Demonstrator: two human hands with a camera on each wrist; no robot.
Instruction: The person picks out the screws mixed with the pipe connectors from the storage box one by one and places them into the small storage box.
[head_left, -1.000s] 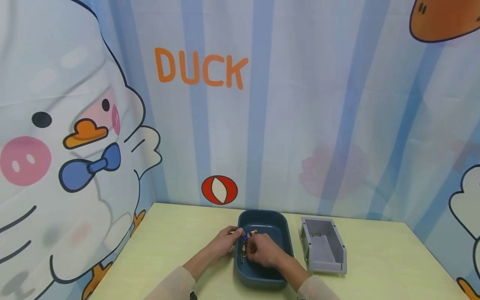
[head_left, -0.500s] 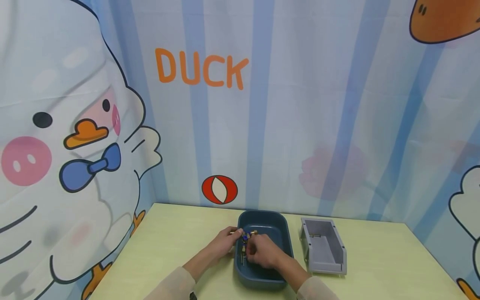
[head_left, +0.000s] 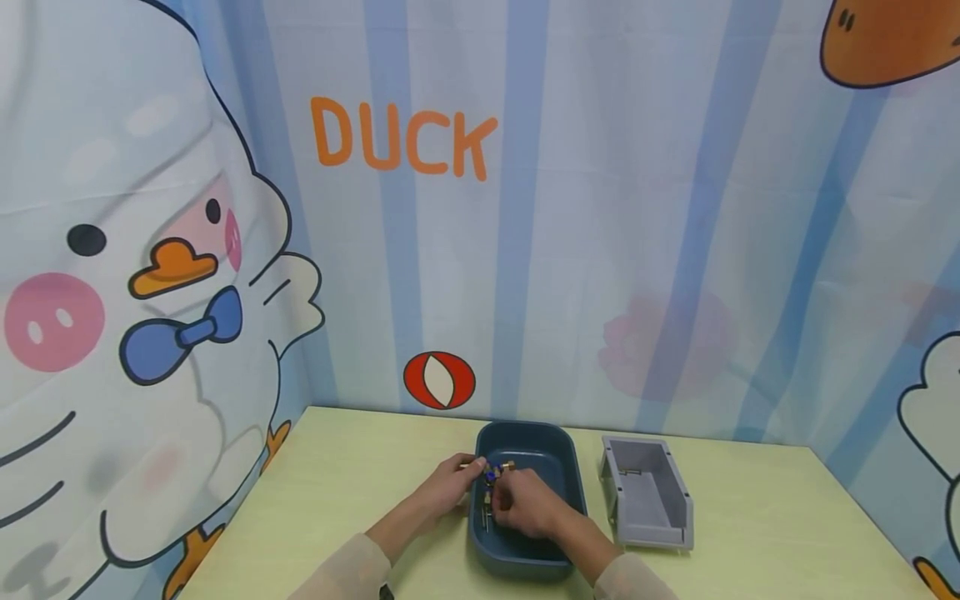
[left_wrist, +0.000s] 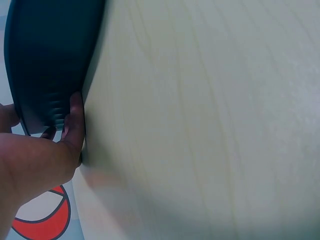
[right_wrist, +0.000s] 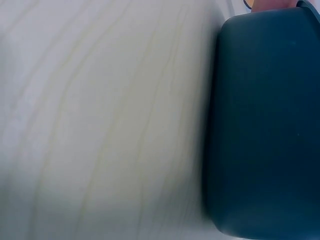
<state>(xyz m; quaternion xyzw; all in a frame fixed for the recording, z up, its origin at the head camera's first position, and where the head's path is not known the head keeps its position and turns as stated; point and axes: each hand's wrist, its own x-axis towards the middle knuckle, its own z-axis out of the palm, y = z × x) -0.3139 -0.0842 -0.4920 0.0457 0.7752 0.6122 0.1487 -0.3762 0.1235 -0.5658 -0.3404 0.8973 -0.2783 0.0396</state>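
My left hand [head_left: 452, 482] grips the left rim of a dark blue plastic tub [head_left: 525, 568], thumb over the edge. From the left wrist view, its fingers [left_wrist: 75, 120] lie along the tub's outer wall [left_wrist: 55, 55]. Inside the tub, small brass-coloured parts with blue pieces [head_left: 492, 473] lie along the left side, with thin silver screw-like parts [head_left: 486, 518] nearer me. My right hand [head_left: 528, 502] reaches into the tub with curled fingers right at these parts; I cannot tell whether it pinches one. The right wrist view shows only the tub's outer side [right_wrist: 265, 130] and table.
A grey plastic bin [head_left: 651, 537] stands to the right of the tub, with a small metal part [head_left: 630, 472] lying inside near its back. Both stand on a pale yellow table [head_left: 360, 467]. Behind it hangs a curtain [head_left: 570, 250] with duck pictures.
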